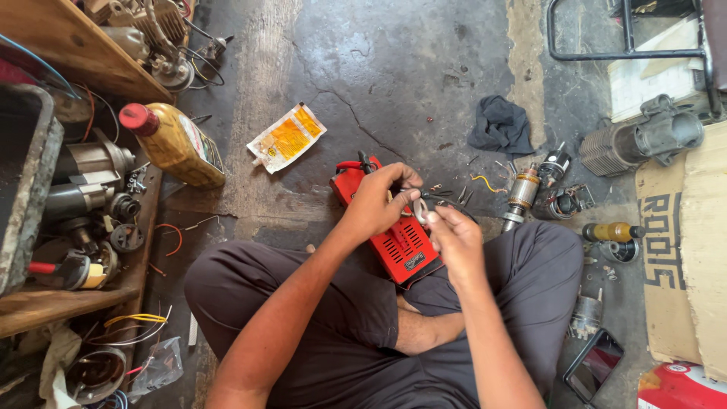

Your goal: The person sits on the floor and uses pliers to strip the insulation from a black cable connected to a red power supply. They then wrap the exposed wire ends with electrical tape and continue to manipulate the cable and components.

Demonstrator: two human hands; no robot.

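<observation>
Honestly can't tell what the little part [419, 208] between my fingers is, it's tiny and my left hand [376, 203] and right hand [454, 236] cover most of it. The red box [394, 238] on my lap is half buried under my hands too, and its lower end disappears behind my knee. Up at 10 o'clock the motor parts [155, 38] on the wooden shelf run off the top edge. At 9 o'clock the grey tray [26, 182] is chopped by the left edge. At 5 o'clock a red-and-white container [681, 386] only shows a corner. The metal frame [628, 34] at 1 o'clock is cut off too.
</observation>
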